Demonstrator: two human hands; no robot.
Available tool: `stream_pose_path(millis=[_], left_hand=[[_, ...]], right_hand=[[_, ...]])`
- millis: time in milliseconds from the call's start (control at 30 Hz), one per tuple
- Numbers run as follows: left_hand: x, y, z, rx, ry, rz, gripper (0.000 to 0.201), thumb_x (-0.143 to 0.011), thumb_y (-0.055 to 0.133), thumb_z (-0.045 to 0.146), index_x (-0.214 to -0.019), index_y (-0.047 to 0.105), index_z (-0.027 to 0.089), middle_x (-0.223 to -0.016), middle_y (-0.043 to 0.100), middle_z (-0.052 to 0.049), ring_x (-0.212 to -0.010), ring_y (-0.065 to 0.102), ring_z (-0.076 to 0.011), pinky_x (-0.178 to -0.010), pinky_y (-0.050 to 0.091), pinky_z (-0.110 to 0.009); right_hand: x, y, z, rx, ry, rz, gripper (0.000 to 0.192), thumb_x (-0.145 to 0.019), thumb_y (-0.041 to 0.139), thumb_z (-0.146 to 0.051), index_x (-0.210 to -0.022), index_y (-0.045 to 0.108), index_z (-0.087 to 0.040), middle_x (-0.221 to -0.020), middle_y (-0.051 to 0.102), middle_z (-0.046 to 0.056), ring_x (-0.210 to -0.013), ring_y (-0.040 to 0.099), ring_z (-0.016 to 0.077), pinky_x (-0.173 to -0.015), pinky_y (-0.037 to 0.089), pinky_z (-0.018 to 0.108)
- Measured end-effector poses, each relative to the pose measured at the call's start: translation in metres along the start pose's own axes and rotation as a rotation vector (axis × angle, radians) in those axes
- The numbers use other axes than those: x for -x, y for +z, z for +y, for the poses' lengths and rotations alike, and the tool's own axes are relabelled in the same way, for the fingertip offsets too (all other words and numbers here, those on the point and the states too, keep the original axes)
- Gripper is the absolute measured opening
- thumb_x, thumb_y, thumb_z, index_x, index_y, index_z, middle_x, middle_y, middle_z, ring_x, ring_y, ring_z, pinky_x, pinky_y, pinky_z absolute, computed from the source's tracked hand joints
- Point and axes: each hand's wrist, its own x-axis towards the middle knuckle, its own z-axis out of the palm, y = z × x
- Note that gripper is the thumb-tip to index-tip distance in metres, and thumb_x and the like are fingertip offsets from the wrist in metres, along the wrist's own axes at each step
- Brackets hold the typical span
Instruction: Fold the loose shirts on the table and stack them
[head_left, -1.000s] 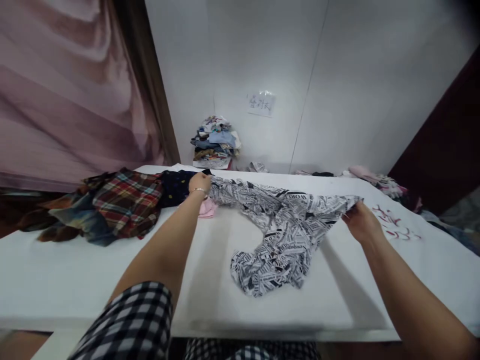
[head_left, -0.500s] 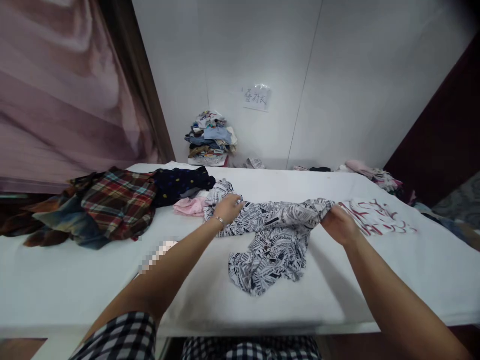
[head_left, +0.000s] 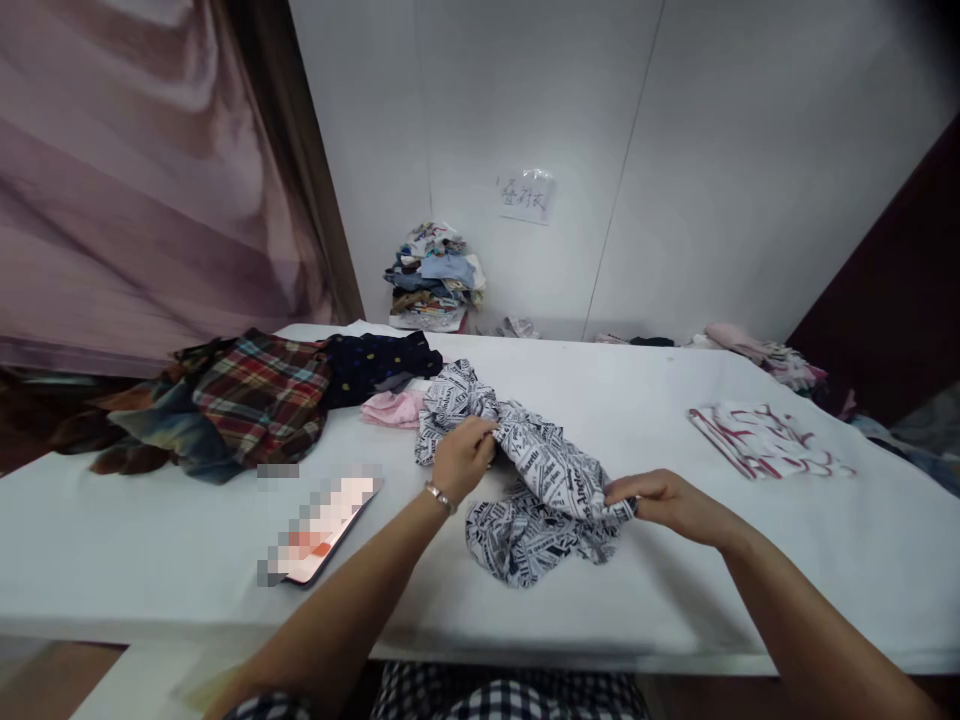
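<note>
A black-and-white newspaper-print shirt [head_left: 555,465] lies crumpled on the white-covered table [head_left: 420,620], partly lifted between my hands. My left hand [head_left: 465,458] is closed on its cloth at the upper middle. At the right, my right hand [head_left: 667,505] pinches the shirt's edge between thumb and fingers. One part of the shirt spreads beyond my left hand toward a pink cloth [head_left: 392,409]; another part lies flat below the raised fold. A white garment with red markings [head_left: 772,440] lies folded to the right, apart from my hand.
A plaid shirt [head_left: 262,395] and a dark dotted garment [head_left: 379,365] are heaped at the left. A phone [head_left: 330,530] with a blurred screen lies near my left forearm. Stacked clothes [head_left: 435,275] stand by the wall, and more clothes [head_left: 780,360] lie at the back right.
My right hand has moved down and toward me with the shirt's edge. My left hand, loosely on the shirt before, has come nearer and closed on it. The view has shifted slightly.
</note>
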Motion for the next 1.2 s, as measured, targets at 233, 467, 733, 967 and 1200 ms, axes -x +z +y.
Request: stream_pose_path(millis=[233,467,733,967,1200], left_hand=[[0.037,0.001,0.014,0.192,0.246,-0.478,0.025,-0.089,0.045,0.028,-0.103,0.066,0.030,-0.099,0.068,0.002,-0.093,0.061,-0.0123,-0.085,0.046,-0.024],[-0.010,-0.003,-0.036,-0.240,-0.316,-0.227,0.039,-0.085,0.049,0.038,-0.121,0.054,0.023,-0.131,0.054,-0.008,-0.103,0.060,-0.0211,-0.089,0.044,-0.032],[-0.044,-0.007,-0.048,-0.248,-0.457,-0.228,0.015,-0.077,0.054,0.027,-0.073,0.066,0.017,-0.092,0.069,-0.012,-0.092,0.062,-0.0259,-0.077,0.045,-0.032],[-0.062,-0.019,0.025,0.178,-0.253,-0.094,0.034,-0.084,0.047,0.047,-0.078,0.064,0.018,-0.064,0.059,0.002,-0.063,0.055,-0.0128,-0.059,0.043,-0.023],[-0.006,0.011,0.118,0.305,0.366,-0.320,0.020,-0.086,0.053,0.035,-0.096,0.067,0.026,-0.104,0.066,0.000,-0.089,0.059,-0.0141,-0.079,0.046,-0.026]], right_hand=[[-0.018,-0.003,0.010,-0.093,0.019,0.510,0.021,-0.068,0.067,-0.030,-0.085,0.076,-0.022,-0.089,0.073,0.003,-0.088,0.063,0.0232,-0.081,0.049,0.035],[-0.009,-0.014,0.023,-0.402,-0.027,0.720,0.020,-0.061,0.075,-0.036,-0.075,0.072,-0.021,-0.065,0.066,0.001,-0.059,0.054,0.0138,-0.055,0.045,0.026],[0.003,-0.041,0.039,-0.361,-0.076,0.853,0.020,-0.062,0.072,-0.033,-0.077,0.070,-0.020,-0.070,0.066,0.001,-0.065,0.058,0.0158,-0.062,0.050,0.029],[-0.012,-0.033,0.028,0.089,-0.116,1.000,0.042,-0.067,0.063,-0.027,-0.109,0.067,-0.023,-0.108,0.068,0.006,-0.103,0.060,0.0225,-0.094,0.044,0.041],[-0.061,0.030,0.017,0.024,-0.169,0.592,0.044,-0.062,0.068,-0.029,-0.105,0.069,-0.021,-0.109,0.069,0.006,-0.106,0.059,0.0281,-0.095,0.044,0.041]])
